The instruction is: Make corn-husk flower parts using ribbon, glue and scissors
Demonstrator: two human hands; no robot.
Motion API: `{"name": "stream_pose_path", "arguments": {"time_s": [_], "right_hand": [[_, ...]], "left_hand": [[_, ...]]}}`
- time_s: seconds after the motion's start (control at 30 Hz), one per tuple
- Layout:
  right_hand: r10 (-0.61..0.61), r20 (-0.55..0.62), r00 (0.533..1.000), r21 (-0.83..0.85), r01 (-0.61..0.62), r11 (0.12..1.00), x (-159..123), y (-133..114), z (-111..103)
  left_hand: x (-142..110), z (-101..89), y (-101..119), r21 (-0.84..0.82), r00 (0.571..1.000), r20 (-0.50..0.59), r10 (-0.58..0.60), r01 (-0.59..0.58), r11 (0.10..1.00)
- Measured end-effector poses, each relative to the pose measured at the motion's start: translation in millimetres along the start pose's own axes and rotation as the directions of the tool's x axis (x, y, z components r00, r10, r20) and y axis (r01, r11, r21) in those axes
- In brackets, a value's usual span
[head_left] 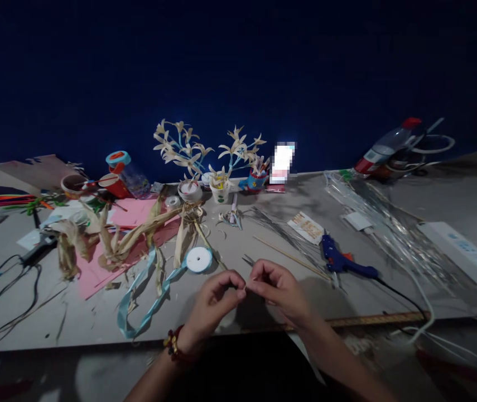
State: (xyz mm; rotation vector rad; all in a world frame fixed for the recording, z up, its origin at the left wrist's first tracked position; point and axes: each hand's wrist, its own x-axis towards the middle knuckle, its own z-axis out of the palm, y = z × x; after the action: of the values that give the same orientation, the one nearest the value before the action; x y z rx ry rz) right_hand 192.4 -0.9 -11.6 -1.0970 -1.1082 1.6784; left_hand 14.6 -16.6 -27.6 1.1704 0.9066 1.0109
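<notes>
My left hand [221, 296] and my right hand [278, 290] meet above the front of the table. Thumb and forefinger are pinched on each, tips nearly touching. Whatever lies between the fingertips is too small to make out. Dark pointed metal tips [249, 260] show just beyond my right hand, the rest of that tool hidden by it. Left of my hands is a white spool [198, 259] with light blue ribbon [150, 315] trailing from it. A thin wooden stick [290, 257] and several grey wires [288, 234] lie beyond my right hand.
Dried corn husks [129, 240] cover pink paper [91, 279] at left. Husk flowers [183, 145] stand in a white cup [190, 191]; more fill a second cup [220, 194]. A blue glue gun [347, 261], bagged wires [389, 223], a power strip [464, 254] and a bottle [389, 146] are at right.
</notes>
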Motion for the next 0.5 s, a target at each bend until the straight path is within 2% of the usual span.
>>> {"name": "stream_pose_path", "arguments": {"time_s": [0.1,0.23,0.37,0.5], "right_hand": [[-0.123,-0.001,0.992,-0.141,0.121,0.983,-1,2,0],[-0.261,0.003,0.965,-0.369,0.244,0.897,-6,8,-1],[-0.415,-0.011,0.91,-0.559,0.339,0.757,-10,16,1],[-0.518,-0.03,0.855,-0.633,0.385,0.672,-11,27,5]], "left_hand": [[1,1.0,5,0.237,0.992,-0.029,0.121,-0.111,0.965],[3,5.5,9,0.378,0.981,-0.06,0.187,-0.151,0.913],[3,10.0,9,0.507,0.962,-0.075,0.261,-0.189,0.841],[3,12.5,6,0.643,0.936,-0.079,0.343,-0.215,0.735]]}}
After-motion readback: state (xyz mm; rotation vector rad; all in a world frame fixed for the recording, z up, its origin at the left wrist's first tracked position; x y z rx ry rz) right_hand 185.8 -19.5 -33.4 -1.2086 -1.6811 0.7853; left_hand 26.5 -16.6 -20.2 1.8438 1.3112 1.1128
